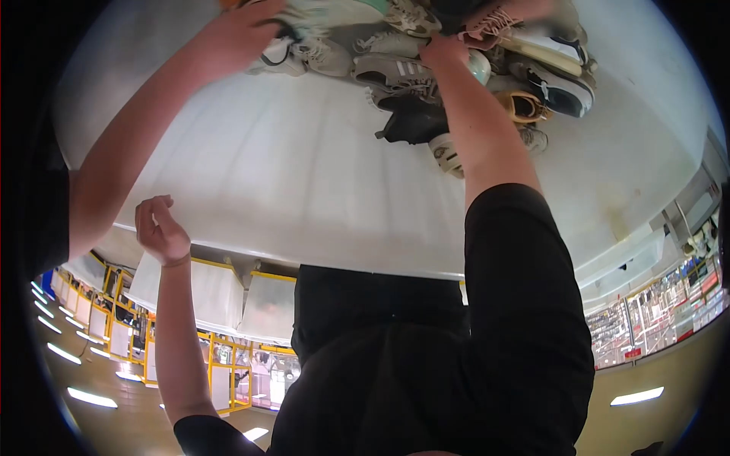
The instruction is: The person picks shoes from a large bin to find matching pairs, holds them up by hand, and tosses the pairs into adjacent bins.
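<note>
My right hand [445, 53] reaches into a pile of shoes at the top of the view, its fingers closed at a shoe whose details are partly hidden. Around it lie a grey striped sneaker [391, 70], a black shoe [414, 121], a tan shoe [523, 106] and a beige shoe [447, 154]. Away from the pile, near the edge of the white surface [304, 175], my left hand [161, 232] is raised with loosely bent fingers and nothing visible in it.
Another person's arm [144, 137] comes in from the left, its hand at a white shoe [280, 57]. A blurred further hand [528, 9] is by the pile at upper right. Yellow-framed racks [228, 365] and ceiling lights [93, 397] show along the bottom.
</note>
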Demonstrator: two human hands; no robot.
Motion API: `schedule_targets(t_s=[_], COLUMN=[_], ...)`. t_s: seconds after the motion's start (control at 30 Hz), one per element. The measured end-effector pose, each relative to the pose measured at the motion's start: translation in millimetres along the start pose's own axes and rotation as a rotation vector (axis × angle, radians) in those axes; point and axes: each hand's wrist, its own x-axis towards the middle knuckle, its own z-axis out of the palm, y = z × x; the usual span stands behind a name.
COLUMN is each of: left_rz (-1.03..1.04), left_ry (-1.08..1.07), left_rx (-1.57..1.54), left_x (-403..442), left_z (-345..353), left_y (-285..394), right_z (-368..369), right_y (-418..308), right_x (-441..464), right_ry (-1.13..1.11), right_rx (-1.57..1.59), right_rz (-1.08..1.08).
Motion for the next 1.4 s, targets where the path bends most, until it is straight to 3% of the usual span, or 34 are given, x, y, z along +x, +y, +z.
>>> schedule_targets(t_s=[0.07,0.37,0.47,0.53,0.6,0.67,0.73,0.8,0.87,0.9,0.93,1.0,1.03,1.07,1.13,1.17,1.27,1.3,1.37,1.4], left_rz=[0.002,-0.026,-0.02,-0.079,-0.068,-0.059,-0.239,-0.304,-0.369,-0.376,-0.36,-0.381,-0.44,-0.418,-0.564,-0.627,-0.63,-0.603,-0.615,-0.585], left_ry=[0.009,0.043,0.055,0.098,0.059,0.024,-0.129,-0.379,-0.794,-0.883,-0.941,-0.848,-0.7,-0.686,-0.441,-0.214,-0.163,-0.134,-0.275,-0.244], left_rx=[-0.001,-0.047,-0.001,-0.016,0.104,0.232,0.316,-0.108,-0.308,-0.803,-1.306,-1.779,-2.014,-2.019,-2.261,-1.951,-2.062,-2.084,-2.24,-2.261], left_x=[0.9,1.4,5.1,5.7,7.6,14.2,22.3,19.1,-4.5,-13.4,-20.2,-33.3,-35.5,-33.6,-27.8,-23.8,-21.2,-25.6,-35.4,-40.2], left_z=[3.0,-0.9,3.5,5.2,5.3,4.4,2.3,12.8,19.4,8.0,-4.6,-0.8,-0.4,-1.9,-6.0,-10.4,-17.4,-24.1,-40.3,-51.5], left_y=[1.0,-1.6,0.3,3.3,-2.8,4.0,26.9,-3.8,23.4,72.8,120.1,135.6,146.1,155.3,180.1,207.1,233.1,233.5,234.5,234.4], right_z=[4.8,-37.2,-90.1,-116.8,-134.4,-167.3,-186.9,-195.6,-214.6,-221.0,-213.2,-191.7,-195.6,-191.7,-173.8,-177.0,-192.2,-202.3,-218.7,-221.9], right_y=[3.1,75.4,93.1,99.9,110.5,115.8,125.5,133.8,123.3,120.7,124.7,133.8,122.9,119.6,121.1,116.7,118.2,119.8,130.6,141.2], right_x=[31.7,-65.6,-147.5,-202.2,-240.4,-277.2,-306.5,-323.1,-338.8,-345.5,-351.3,-365.7,-375.4,-381.6,-396.4,-406.6,-442.4,-456.0,-475.4,-479.4], right_ry=[-0.238,-0.095,-0.193,-0.195,-0.247,-0.359,-0.489,-0.624,-0.702,-0.772,-0.782,-0.9,-0.907,-0.905,-0.96,-0.928,-0.859,-0.824,-0.796,-0.872], right_rx=[-0.107,0.402,0.88,1.013,1.507,1.587,1.671,1.78,1.835,1.878,1.878,1.794,1.82,1.809,1.856,1.895,2.016,2.022,2.003,2.074], right_rz=[0.005,-0.038,0.029,0.039,-0.13,-0.196,-0.267,-0.342,-0.364,-0.364,-0.38,-0.271,-0.267,-0.29,-0.077,-0.015,0.213,0.206,0.162,0.024])
